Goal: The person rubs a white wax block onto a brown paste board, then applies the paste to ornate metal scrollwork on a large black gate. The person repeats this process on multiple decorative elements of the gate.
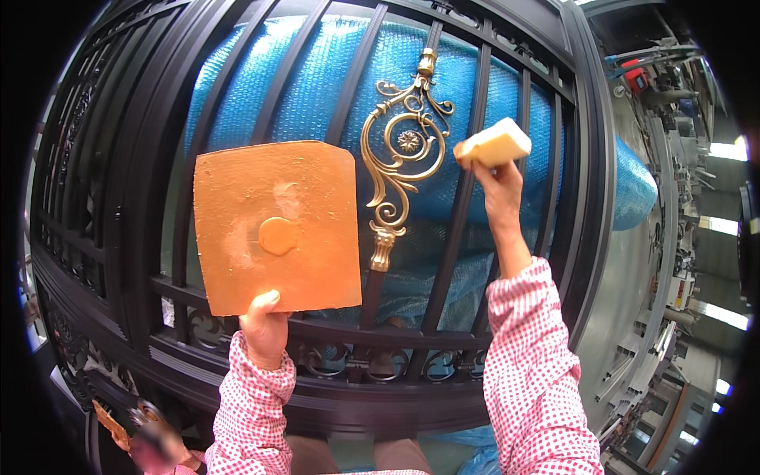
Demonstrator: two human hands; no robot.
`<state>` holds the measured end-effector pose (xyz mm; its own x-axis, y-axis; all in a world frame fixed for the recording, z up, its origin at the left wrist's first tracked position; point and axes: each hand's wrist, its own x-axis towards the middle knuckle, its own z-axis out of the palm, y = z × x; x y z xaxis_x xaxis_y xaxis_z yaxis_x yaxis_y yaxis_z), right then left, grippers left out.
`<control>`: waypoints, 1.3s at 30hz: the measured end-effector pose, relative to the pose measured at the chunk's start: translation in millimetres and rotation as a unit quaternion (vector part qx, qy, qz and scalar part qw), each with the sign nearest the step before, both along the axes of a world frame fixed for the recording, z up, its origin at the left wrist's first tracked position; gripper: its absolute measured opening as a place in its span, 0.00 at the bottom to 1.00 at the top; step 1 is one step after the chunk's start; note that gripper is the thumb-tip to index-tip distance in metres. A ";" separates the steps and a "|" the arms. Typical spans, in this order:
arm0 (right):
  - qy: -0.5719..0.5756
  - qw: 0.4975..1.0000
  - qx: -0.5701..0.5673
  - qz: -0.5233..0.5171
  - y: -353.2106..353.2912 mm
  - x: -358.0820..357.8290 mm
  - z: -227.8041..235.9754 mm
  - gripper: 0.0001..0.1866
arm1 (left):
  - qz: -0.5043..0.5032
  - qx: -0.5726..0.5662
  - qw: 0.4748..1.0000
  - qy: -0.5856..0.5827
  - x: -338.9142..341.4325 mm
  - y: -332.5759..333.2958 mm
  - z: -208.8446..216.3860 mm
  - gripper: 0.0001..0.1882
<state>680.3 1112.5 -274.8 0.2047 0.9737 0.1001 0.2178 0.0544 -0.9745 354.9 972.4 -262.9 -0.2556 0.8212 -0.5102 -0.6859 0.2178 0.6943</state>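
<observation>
My left hand [265,326] grips the lower edge of a flat, squarish board [324,198] coated in orange-gold paint, its thumb on top. A round puddle of gold paint [278,237] lies near the board's middle. In my right hand [500,186] is a pale yellow sponge block [500,142] with orange-gold paint at its left end. The sponge is held up over the black bars, to the right of a gold scrollwork ornament [408,141] with a flower at its centre. Sponge and ornament are apart in this view.
A black metal gate [590,198] with upright bars spreads below my hands. Blue bubble wrap [317,71] lies beneath the bars and sticks out at the right. Another person [158,443] is at the lower left, beside an orange-brown piece [111,424]. Metal lengths [625,372] lie at the right.
</observation>
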 end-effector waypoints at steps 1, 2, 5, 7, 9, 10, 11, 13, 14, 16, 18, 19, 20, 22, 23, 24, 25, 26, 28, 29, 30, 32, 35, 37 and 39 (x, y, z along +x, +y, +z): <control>-0.009 1.000 0.019 -0.010 19.5 5.7 -14.8 0.12 | -0.026 0.021 0.999 -0.001 -1.8 2.2 -13.2 0.13; -0.049 0.998 0.024 -0.013 38.0 14.7 -27.9 0.13 | -0.028 0.023 0.999 -0.007 -1.0 4.5 -25.9 0.12; -0.105 0.994 0.041 0.010 82.6 2.8 -40.5 0.13 | -0.021 0.019 1.000 -0.012 -1.7 5.5 -54.8 0.13; -0.194 0.980 0.037 -0.009 111.7 16.4 -49.5 0.13 | -0.022 0.017 0.999 -0.027 5.1 10.6 -68.6 0.13; -0.246 0.968 0.044 -0.002 137.2 26.0 -62.8 0.14 | -0.019 0.010 0.999 -0.030 8.6 13.7 -79.1 0.15; -0.240 0.970 0.045 0.016 146.6 20.7 -66.6 0.13 | -0.012 0.006 1.000 -0.025 6.6 13.2 -84.0 0.15; -0.235 0.971 0.040 0.026 152.5 17.4 -69.1 0.13 | -0.015 0.013 0.999 -0.027 4.5 11.5 -90.2 0.18; -0.271 0.961 0.040 0.035 161.5 8.7 -67.9 0.16 | -0.024 0.029 0.999 -0.030 -0.4 7.7 -101.3 0.23; -0.314 0.948 0.036 0.036 169.0 8.7 -71.9 0.17 | -0.031 0.034 0.998 -0.036 -3.5 5.1 -107.7 0.24; -0.389 0.920 0.039 0.025 182.5 8.6 -81.6 0.16 | -0.049 0.044 0.996 -0.052 -9.6 -1.4 -120.1 0.25; -0.457 0.888 0.049 0.022 187.1 10.5 -87.3 0.16 | -0.075 0.064 0.993 -0.069 -17.2 -8.0 -129.9 0.28; -0.488 0.871 0.057 0.025 188.7 12.1 -86.6 0.16 | -0.088 0.074 0.990 -0.077 -19.6 -9.5 -131.9 0.29; -0.518 0.852 0.065 0.027 189.4 14.0 -86.0 0.16 | -0.068 0.052 0.994 -0.067 -18.1 -12.7 -132.3 0.30; -0.456 0.887 0.064 -0.011 190.5 17.6 -83.1 0.14 | -0.029 0.012 0.998 -0.048 -4.9 -1.7 -110.8 0.33; -0.464 0.883 0.068 -0.003 191.5 15.9 -84.8 0.15 | -0.032 0.011 0.998 -0.050 -4.5 -1.1 -109.6 0.33; -0.472 0.878 0.071 0.003 190.1 11.4 -84.0 0.15 | -0.036 0.011 0.998 -0.051 -4.3 -1.2 -108.7 0.34; -0.491 0.867 0.084 0.007 190.7 12.1 -86.4 0.15 | -0.041 0.010 0.998 -0.053 -4.1 -1.0 -107.5 0.34; -0.510 0.855 0.097 0.011 192.2 13.2 -89.8 0.16 | -0.042 0.008 0.998 -0.051 -3.3 0.1 -105.4 0.34; -0.525 0.845 0.105 0.007 194.6 13.4 -91.3 0.15 | -0.043 0.006 0.998 -0.048 -2.6 2.0 -102.5 0.35; -0.522 0.847 0.100 -0.001 196.3 15.8 -88.7 0.15 | -0.046 0.005 0.998 -0.049 -3.1 1.7 -102.5 0.35; -0.519 0.849 0.095 -0.009 197.6 15.7 -85.8 0.15 | -0.048 0.005 0.998 -0.050 -3.1 1.0 -103.2 0.35; -0.539 0.836 0.102 0.016 198.1 11.7 -85.7 0.13 | -0.050 0.006 0.997 -0.051 -2.7 -0.2 -103.4 0.34; -0.603 0.789 0.115 0.028 200.4 5.8 -79.6 0.12 | -0.039 0.012 0.998 -0.048 -2.4 -0.3 -100.9 0.33; -0.547 0.830 0.104 0.021 201.6 4.8 -76.5 0.12 | -0.017 0.015 0.998 -0.054 2.1 3.9 -95.1 0.32; -0.550 0.826 0.110 0.059 200.1 4.0 -74.2 0.14 | -0.019 0.014 0.998 -0.055 0.5 3.4 -96.9 0.32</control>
